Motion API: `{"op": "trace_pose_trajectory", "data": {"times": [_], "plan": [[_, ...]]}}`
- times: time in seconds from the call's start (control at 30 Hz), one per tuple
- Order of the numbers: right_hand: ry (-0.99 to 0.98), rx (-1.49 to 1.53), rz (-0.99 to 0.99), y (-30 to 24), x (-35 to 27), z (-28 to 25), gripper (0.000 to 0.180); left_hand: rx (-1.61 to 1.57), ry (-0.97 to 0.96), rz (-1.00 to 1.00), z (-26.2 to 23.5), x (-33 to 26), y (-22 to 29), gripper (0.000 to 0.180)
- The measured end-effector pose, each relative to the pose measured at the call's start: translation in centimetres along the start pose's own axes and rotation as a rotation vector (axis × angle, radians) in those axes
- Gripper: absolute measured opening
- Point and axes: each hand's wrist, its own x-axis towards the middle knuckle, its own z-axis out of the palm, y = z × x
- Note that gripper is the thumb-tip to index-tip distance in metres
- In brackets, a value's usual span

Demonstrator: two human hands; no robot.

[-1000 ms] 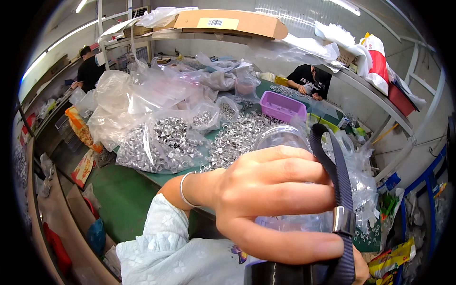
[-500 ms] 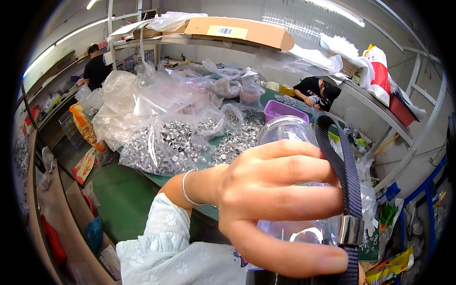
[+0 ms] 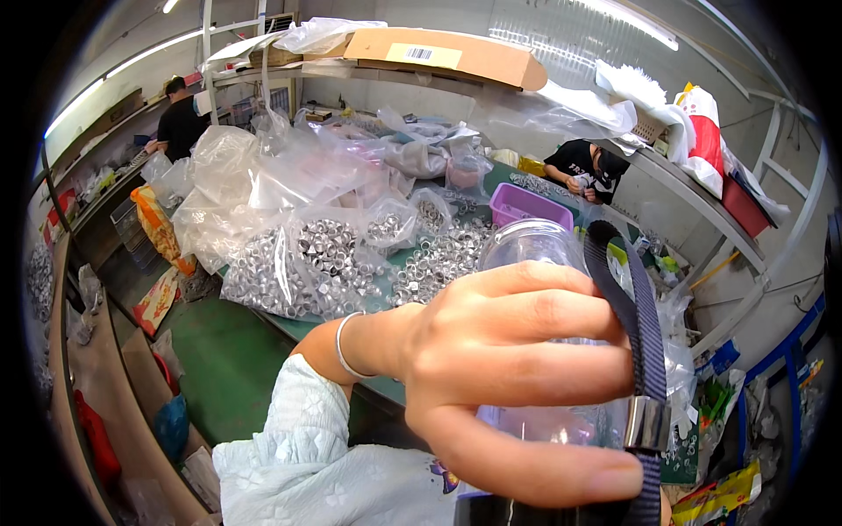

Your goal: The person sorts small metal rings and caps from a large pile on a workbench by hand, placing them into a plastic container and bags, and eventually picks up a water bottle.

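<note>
My left hand (image 3: pixel 517 377) is raised close to the camera and wraps around a clear plastic bottle (image 3: pixel 535 250), fingers pointing right. The bottle fills the right centre and tilts away from me. A dark woven strap (image 3: pixel 633 307) with a metal ring (image 3: pixel 647 422) runs down its right side. A thin bracelet sits on my wrist (image 3: pixel 344 346), and a pale blue sleeve covers the forearm at the lower edge. My right hand is not visible.
Behind the bottle a green table (image 3: pixel 228 368) holds clear bags of small metal rings (image 3: pixel 303 263), loose rings and a purple tray (image 3: pixel 526 203). Two other people work at the far left and far right. Shelves with a cardboard box (image 3: pixel 447 54) run overhead.
The view has shifted slightly, and the bottle in my left hand sits a little higher and closer. My grip on it is unchanged.
</note>
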Motion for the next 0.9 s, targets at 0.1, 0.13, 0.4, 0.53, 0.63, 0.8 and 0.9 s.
{"op": "trace_pose_trajectory", "data": {"times": [0.1,0.13,0.4,0.53,0.63,0.8,0.9], "plan": [[-0.016,-0.018,-0.037,0.0,0.5,0.0,0.075,0.004,-0.037,-0.046,-0.7,0.0,0.7,0.06],[-0.011,-0.014,-0.034,0.0,0.5,0.0,0.075,0.003,-0.038,-0.042,-0.7,0.0,0.6,0.061],[-0.005,0.035,-0.043,0.9,0.4,-0.1,0.074,0.034,0.153,0.208,0.7,0.1,-1.4,0.028],[-0.018,0.006,-0.025,0.3,0.9,-0.4,0.073,0.156,0.181,0.358,0.8,0.3,-2.7,0.028],[-0.021,0.038,0.003,0.4,0.8,-0.5,0.073,0.168,0.206,0.36,0.7,0.3,-2.8,0.027],[-0.022,0.017,0.002,0.1,0.9,-0.4,0.072,0.145,0.195,0.338,0.9,0.5,-2.4,0.027],[-0.033,0.017,0.01,-0.1,1.1,-0.4,0.072,0.131,0.192,0.319,0.9,0.3,-2.5,0.026]]}}
